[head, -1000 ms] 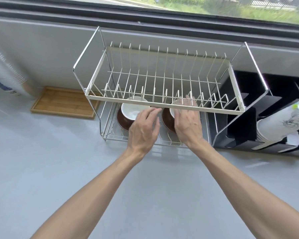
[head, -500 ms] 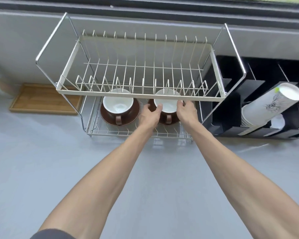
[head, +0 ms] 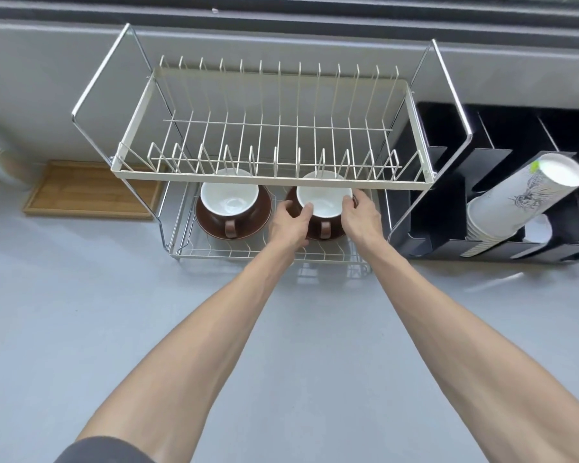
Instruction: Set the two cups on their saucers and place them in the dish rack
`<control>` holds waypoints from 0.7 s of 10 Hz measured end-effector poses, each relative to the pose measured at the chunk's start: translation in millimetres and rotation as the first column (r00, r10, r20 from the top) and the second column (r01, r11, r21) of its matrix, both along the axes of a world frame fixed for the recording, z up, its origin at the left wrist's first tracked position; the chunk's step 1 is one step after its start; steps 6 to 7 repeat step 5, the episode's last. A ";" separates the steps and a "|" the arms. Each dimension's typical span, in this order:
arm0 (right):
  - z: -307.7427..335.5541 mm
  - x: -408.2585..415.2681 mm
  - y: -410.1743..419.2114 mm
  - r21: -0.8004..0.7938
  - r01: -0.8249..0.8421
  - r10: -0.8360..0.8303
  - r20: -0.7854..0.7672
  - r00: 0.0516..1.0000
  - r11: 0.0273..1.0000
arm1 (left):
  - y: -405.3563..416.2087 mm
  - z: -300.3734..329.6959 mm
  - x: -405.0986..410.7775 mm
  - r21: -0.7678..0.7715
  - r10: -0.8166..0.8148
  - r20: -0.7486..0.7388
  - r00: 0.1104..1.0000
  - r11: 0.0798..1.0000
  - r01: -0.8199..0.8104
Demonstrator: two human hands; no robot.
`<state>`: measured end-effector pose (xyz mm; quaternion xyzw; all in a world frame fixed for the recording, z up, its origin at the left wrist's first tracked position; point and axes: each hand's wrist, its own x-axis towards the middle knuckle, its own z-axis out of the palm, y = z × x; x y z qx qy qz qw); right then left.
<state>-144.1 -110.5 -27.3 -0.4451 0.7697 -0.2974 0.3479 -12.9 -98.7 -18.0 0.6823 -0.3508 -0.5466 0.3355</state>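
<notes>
A two-tier wire dish rack (head: 268,180) stands against the back wall. On its lower shelf sit two brown cups with white insides, each on a brown saucer. The left cup (head: 229,203) rests on its saucer (head: 251,225), handle toward me, with no hand on it. The right cup (head: 325,200) sits on its saucer (head: 335,236). My left hand (head: 290,223) grips the right cup's left side, thumb on the rim. My right hand (head: 361,215) holds its right side.
A wooden tray (head: 87,188) lies left of the rack. A black organiser (head: 448,208) with a tilted stack of paper cups (head: 515,202) stands right of it. The grey counter (head: 81,312) stretches toward me. The upper rack tier overhangs the cups.
The view has shifted so the rack sits lower and nearer. Both hands went from hovering at the rack's front to gripping the right cup's sides on the lower shelf.
</notes>
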 end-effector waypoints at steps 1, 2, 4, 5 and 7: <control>0.4 0.3 2.4 0.007 -0.005 0.005 0.021 1.000 1.000 | -1.0 -4.5 3.4 0.011 -0.023 0.044 0.999 1.000 0.022; -0.9 -1.3 3.0 0.002 -0.025 0.025 0.001 1.000 1.000 | -2.3 -7.7 10.0 0.025 -0.097 0.130 0.987 0.995 0.094; 9.9 3.0 16.3 0.023 -0.075 0.078 -0.119 0.990 0.997 | 1.9 3.2 28.8 0.051 -0.356 0.438 0.826 0.927 0.372; 21.6 8.1 25.3 0.049 -0.090 0.099 -0.219 0.971 0.995 | 5.3 15.9 36.9 0.137 -0.481 0.596 0.643 0.850 0.509; 21.6 8.1 25.3 0.049 -0.090 0.099 -0.219 0.971 0.995 | 5.3 15.9 36.9 0.137 -0.481 0.596 0.643 0.850 0.509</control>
